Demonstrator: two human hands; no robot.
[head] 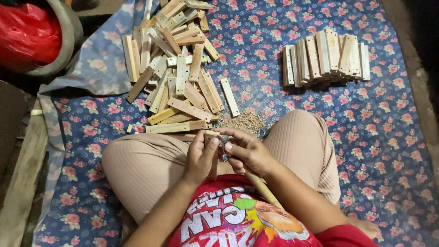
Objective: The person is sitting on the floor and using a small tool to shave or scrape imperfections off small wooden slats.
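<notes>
Wooden strip (213, 151) sits between my two hands, held upright over my lap, roughly in the middle of the view and just above my crossed legs. My left hand (200, 158) wraps the strip from the left, its fingers (211, 147) pressed together along the wood and gripping it. My right hand (247, 153) meets it from the other side, thumb and forefinger pinching at the top end of the strip; something small and dark shows at that pinch, but I cannot tell what it is. A longer pale stick (263, 188) runs down from under my right hand across my red shirt.

I am seated on a blue cloth with pink flowers (366, 137) spread over the floor. Just ahead of my knees lies a loose heap of wooden strips (178, 68), many with small holes drilled along them, lying criss-cross. One single strip (229, 96) lies apart at the heap's right edge. Near it, close to my right knee, is a small pile of thin wooden slivers (242, 121). Well apart, at upper right, a neat stack of strips (325, 57) stands side by side. A red bag (27, 34) rests in a round grey tub at upper left.
</notes>
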